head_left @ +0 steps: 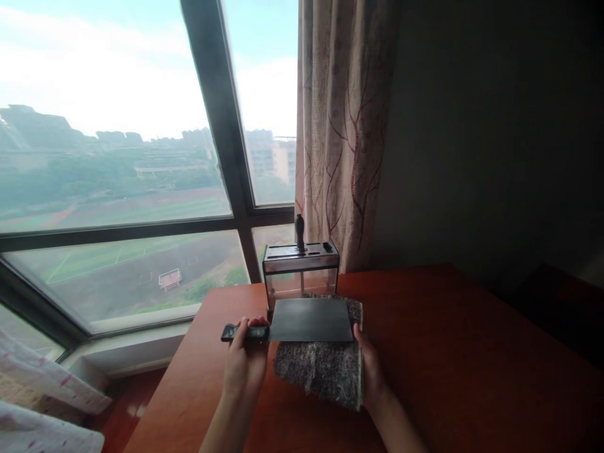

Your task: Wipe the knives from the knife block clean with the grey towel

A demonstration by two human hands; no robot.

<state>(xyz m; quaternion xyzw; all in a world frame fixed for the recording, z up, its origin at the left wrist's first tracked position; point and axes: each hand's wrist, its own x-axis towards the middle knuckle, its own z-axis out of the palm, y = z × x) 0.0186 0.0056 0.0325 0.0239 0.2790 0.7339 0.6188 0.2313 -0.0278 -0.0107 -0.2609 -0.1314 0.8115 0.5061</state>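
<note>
My left hand (248,355) is closed round the black handle of a cleaver (311,319), whose broad grey blade points right. Under and behind the blade hangs a shaggy grey cloth (318,371), its lower part sagging toward me. At the cloth's right edge, my right hand (370,368) grips it, with the thumb close to the blade's far end. Some of the right fingers are hidden behind the cloth. Just beyond the cleaver stands a knife block (302,258) with clear sides and a slotted top; one black-handled tool (299,231) stands upright in it.
All this is above a reddish-brown wooden table (425,352). A large window (117,157) lies to the left and ahead, with a patterned curtain (344,126) behind the knife block. Another pale curtain (42,377) hangs at the lower left. A dark wall (491,126) is on the right.
</note>
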